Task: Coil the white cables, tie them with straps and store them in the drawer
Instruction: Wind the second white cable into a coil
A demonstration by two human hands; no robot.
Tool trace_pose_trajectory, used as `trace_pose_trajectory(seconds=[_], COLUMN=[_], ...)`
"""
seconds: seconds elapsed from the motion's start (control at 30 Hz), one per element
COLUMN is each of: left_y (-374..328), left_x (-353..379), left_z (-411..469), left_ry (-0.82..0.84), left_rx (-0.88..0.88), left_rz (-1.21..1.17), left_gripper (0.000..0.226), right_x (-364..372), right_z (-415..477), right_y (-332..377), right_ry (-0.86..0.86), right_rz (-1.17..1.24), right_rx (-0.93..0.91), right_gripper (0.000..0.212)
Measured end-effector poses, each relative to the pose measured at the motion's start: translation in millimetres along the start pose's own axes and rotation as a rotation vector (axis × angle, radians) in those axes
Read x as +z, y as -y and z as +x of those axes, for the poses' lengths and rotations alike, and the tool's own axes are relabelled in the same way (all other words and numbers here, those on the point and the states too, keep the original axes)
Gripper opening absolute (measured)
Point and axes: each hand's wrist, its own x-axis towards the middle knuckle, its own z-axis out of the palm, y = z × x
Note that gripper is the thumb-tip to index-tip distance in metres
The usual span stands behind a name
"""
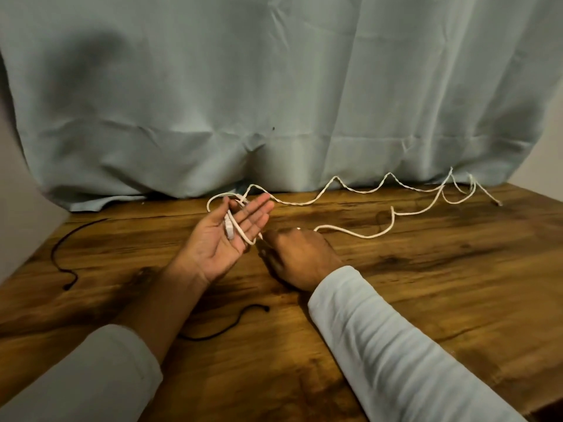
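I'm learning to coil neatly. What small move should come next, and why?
Probably the right hand should carry the white cable it holds around the open left hand for another loop: only one loop lies on that palm, and most of the cable trails loose across the wooden table.

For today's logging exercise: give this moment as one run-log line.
left hand: open, plug on palm; right hand: grips white cable; coiling: barely begun

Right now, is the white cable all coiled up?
No, most of the white cable lies in loose waves across the table.
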Motion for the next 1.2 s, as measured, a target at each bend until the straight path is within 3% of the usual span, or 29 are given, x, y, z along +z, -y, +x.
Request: trace_pose_trajectory(seconds=[0.17,0.5,0.57,0.7,0.83,1.03,1.2], left_y=[2.0,17.1,16.8,17.8,19.5,13.7,5.1], left_x=[-8.0,-24.0,-26.0,-25.1,-22.0,-11.8,-11.2], left_z=[11.0,11.8,10.2,7.4,8.7,6.7,5.3], left_ry=[-0.086,-0.157,-0.174,-0.060,0.035,0.099,0.215], left_rx=[0.105,0.376,0.356,0.167,0.098,-0.121,-0.282], left_rz=[0.239,1.308,1.422,1.277,1.183,0.787,0.248], left_gripper=[0.040,0.034,0.034,0.040,0.051,0.036,0.034], right_x=[-5.0,-10.6,-9.8,-9.9,-11.5,-15.6,-7.8], right_z=[0.3,-1.6,-0.1,-3.1,-5.6,-5.9,2.7], right_y=[13.3,-1.8,-7.2,-18.8,-27.6,-28.5,-21.6], right_ry=[-0.006,-0.146,-0.175,-0.297,-0.269,-0.296,-0.222], right_rz=[0.005,0.244,0.261,0.247,0.220,0.203,-0.038], right_rx=[-0.152,-0.165,-0.138,-0.018,0.039,0.059,0.285], right_gripper=[0.025,0.019,0.016,0.015,0.020,0.025,0.065])
